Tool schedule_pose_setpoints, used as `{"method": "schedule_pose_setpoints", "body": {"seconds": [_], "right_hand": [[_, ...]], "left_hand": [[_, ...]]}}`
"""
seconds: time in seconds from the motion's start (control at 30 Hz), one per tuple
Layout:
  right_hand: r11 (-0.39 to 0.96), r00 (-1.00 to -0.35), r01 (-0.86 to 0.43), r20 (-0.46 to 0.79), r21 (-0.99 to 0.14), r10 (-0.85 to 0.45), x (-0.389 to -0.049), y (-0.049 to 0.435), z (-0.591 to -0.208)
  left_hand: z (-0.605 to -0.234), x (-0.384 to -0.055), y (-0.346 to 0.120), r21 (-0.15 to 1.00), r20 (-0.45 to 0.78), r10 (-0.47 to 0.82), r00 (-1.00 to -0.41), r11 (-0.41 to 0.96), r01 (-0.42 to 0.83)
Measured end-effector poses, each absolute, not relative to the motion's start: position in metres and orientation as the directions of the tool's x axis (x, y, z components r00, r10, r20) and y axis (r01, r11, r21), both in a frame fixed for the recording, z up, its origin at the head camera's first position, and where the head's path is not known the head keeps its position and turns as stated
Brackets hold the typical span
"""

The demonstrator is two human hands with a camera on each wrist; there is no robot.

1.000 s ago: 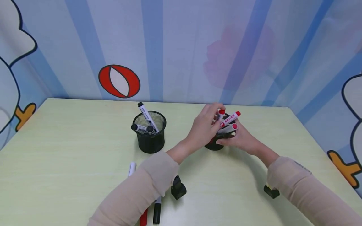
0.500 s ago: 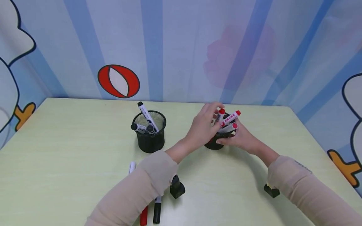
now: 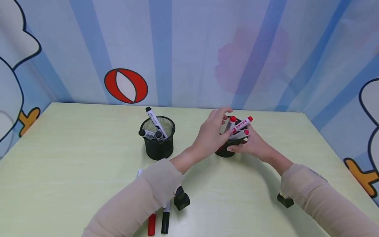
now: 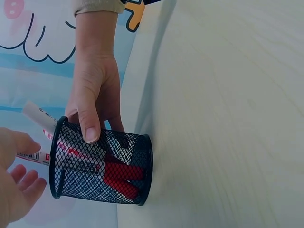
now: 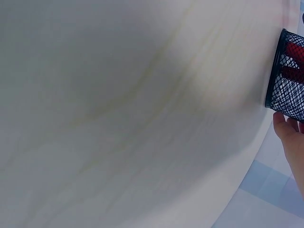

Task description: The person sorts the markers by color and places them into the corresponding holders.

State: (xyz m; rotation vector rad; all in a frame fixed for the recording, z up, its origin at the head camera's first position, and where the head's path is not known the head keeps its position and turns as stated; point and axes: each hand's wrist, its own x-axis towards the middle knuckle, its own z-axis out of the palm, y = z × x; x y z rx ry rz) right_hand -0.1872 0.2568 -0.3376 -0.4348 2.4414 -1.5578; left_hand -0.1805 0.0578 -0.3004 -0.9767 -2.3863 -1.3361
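Note:
My right hand (image 3: 256, 144) grips the side of a black mesh pen cup (image 4: 102, 161), thumb along the mesh. Several whiteboard markers (image 3: 242, 123) with red ends lean out of its top. Through the mesh, their red caps (image 4: 124, 172) show near the base. Beside the cup's mouth is my left hand (image 3: 210, 133), fingers spread and bent loosely, holding nothing. It is close to an upright red-ended marker (image 3: 231, 122). In the right wrist view, the fingers of my right hand (image 5: 292, 142) show against the cup's lower side.
Another black mesh pen cup (image 3: 159, 149) with black-ended markers (image 3: 157, 123) stands to the left. A red-capped marker (image 3: 151, 225) and a black-capped marker (image 3: 165, 222) lie on the table (image 3: 74, 164), partly hidden by my left sleeve. A printed curtain (image 3: 189, 56) hangs behind.
My left hand's fingers have come away from the upright red-ended marker, which sits slightly lower. The left forearm has shifted a little left. My right hand keeps its grip on the cup.

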Motion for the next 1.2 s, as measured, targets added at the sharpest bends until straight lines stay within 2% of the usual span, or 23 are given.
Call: {"method": "schedule_pose_setpoints", "body": {"seconds": [0.4,0.77,0.93,1.2], "right_hand": [[0.442,-0.956,-0.061,-0.075,-0.895,-0.285,-0.182,0.262,-0.332],[0.449,-0.952,-0.066,-0.079,-0.891,-0.296,-0.17,0.272,-0.328],[0.453,-0.955,-0.069,-0.073,-0.889,-0.287,-0.163,0.275,-0.326],[0.456,-0.965,-0.082,-0.043,-0.886,-0.257,-0.141,0.275,-0.316]], "left_hand": [[-0.281,-0.162,0.043,0.636,0.491,0.445,-0.749,0.404,0.658],[-0.255,-0.138,0.016,0.611,0.512,0.505,-0.695,0.354,0.708],[-0.242,-0.122,-0.012,0.589,0.571,0.483,-0.664,0.323,0.741],[-0.24,-0.11,-0.069,0.519,0.699,0.377,-0.608,0.318,0.793]]}}
